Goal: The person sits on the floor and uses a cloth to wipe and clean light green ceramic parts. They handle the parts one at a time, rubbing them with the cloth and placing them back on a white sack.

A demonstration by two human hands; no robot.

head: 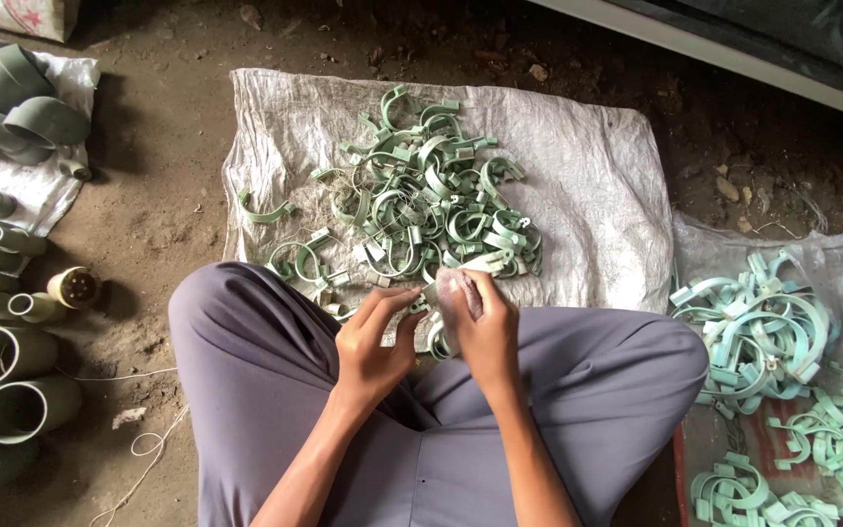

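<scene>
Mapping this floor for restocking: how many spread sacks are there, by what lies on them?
Woven sacks with pale green pipe clamps: 2
Woven sack with grey pipe elbows: 1
Total: 3 sacks
The left hand and right hand grip one clamp together.

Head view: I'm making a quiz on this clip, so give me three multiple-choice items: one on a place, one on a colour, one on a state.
1. Where does the loose clamp pile lie?
A. on a white woven sack
B. in a bucket
C. on a bench

2. What colour are the clamps?
A. red
B. pale green
C. black

3. What are the left hand and right hand doing?
A. resting empty
B. both gripping one clamp
C. lifting a pipe

Answers: 1 A, the sack is spread under it; 2 B, all are pale green; 3 B, both sets of fingers close on it.
</scene>
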